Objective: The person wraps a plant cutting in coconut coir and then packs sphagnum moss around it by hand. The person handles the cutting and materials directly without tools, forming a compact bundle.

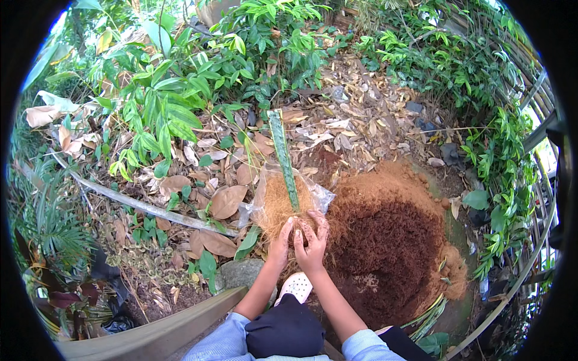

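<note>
A long green snake plant leaf point(283, 160), cut flat at its top, stands tilted with its lower end in a wad of tan coir fibre point(274, 195). Clear plastic film point(319, 193) spreads beneath and around the fibre. My left hand point(281, 242) cups the near left side of the wad. Close beside it, my right hand point(311, 239) curls over the near right side, its fingertips dirty and just below the leaf's base. Fibre and fingers hide the leaf's bottom end.
A broad mound of dark brown coir or soil point(388, 257) lies at right, with loose green leaf strips point(426, 318) at its edge. A wooden rail point(158, 327) crosses lower left, near a grey stone point(241, 274). Dry leaves point(228, 203) cover the ground.
</note>
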Motion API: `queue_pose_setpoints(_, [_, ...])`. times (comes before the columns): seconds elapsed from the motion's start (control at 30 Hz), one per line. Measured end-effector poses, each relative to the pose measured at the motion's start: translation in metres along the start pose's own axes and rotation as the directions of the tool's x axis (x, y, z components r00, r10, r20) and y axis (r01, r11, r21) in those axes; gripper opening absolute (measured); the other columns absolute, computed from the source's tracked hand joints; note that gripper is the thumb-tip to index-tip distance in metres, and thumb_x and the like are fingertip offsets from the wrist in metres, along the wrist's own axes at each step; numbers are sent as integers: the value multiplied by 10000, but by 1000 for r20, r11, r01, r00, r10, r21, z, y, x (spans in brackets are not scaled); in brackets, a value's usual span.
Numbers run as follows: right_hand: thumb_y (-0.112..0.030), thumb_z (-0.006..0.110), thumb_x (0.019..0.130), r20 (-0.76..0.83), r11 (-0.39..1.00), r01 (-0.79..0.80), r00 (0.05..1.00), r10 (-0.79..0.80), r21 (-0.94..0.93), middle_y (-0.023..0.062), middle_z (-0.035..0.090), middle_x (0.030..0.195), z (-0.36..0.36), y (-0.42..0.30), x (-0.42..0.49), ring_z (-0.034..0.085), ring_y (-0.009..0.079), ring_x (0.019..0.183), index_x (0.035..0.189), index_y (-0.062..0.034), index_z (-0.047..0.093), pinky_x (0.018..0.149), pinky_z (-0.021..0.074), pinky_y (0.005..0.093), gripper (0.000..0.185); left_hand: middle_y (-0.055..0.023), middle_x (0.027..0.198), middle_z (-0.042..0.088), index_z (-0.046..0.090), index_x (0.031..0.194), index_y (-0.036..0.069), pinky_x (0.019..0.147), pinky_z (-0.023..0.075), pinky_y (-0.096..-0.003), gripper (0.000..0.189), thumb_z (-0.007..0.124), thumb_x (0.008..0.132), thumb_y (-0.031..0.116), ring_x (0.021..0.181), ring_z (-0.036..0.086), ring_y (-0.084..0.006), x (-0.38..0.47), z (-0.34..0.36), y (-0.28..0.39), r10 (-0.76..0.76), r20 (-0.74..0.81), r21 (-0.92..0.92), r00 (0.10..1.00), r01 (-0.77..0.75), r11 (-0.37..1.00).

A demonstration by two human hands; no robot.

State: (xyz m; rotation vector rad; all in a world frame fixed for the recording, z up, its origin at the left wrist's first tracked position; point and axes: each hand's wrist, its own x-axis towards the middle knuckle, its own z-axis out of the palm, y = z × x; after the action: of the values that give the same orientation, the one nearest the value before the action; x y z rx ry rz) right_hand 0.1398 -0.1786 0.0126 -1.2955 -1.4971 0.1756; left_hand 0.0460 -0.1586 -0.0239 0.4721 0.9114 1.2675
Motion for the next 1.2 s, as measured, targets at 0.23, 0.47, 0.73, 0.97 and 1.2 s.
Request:
queue_pose_setpoints(0.23, [-127,540,924,-24,778,-388,888,459,494,166,489,1249,14,8,-2,393,282,1256,1098,-9,614,1061,294,398,223,-104,1218,556,448,1293,-6,955,439,-308,564,708,825,173,1103,544,-188,-17,21,22,59,156,283,986,-102,954])
queue_pose_setpoints(0.47, [-337,439,966,376,-104,-443,588,716,890,133,553,1242,5,24,15,548,278,1130,1277,-50,490,962,445,417,426,-125,1451,267,206,1442,98,1003,407,-416,1146,911,543,197,1281,374,-270,-14,19,49,200,316,519,928,-345,782])
queue_pose_setpoints(0.73, [-464,448,935,553,-302,-481,556,621,823,106,572,1239,3,36,10,583,271,1089,1298,-66,474,924,487,430,539,-118,1398,377,174,1442,70,988,406,-358,968,788,695,31,1264,422,-215,13,-6,30,-95,240,142,966,62,988])
queue_pose_setpoints(0.97, [-371,515,924,564,-61,-620,661,495,782,118,571,1225,1,51,2,583,250,1088,1310,-41,460,916,494,401,511,-104,1210,574,443,1303,25,933,467,-354,633,711,737,-60,1109,568,-218,18,-33,23,-354,355,134,865,328,935])
queue_pose_setpoints(1.2, [-333,527,919,444,244,-651,700,559,719,117,587,1192,-2,62,-3,590,233,1063,1269,-17,497,892,501,383,472,-113,1202,579,474,1261,9,936,470,-372,567,672,739,-91,1115,567,-239,13,-27,14,-232,346,92,909,213,973])
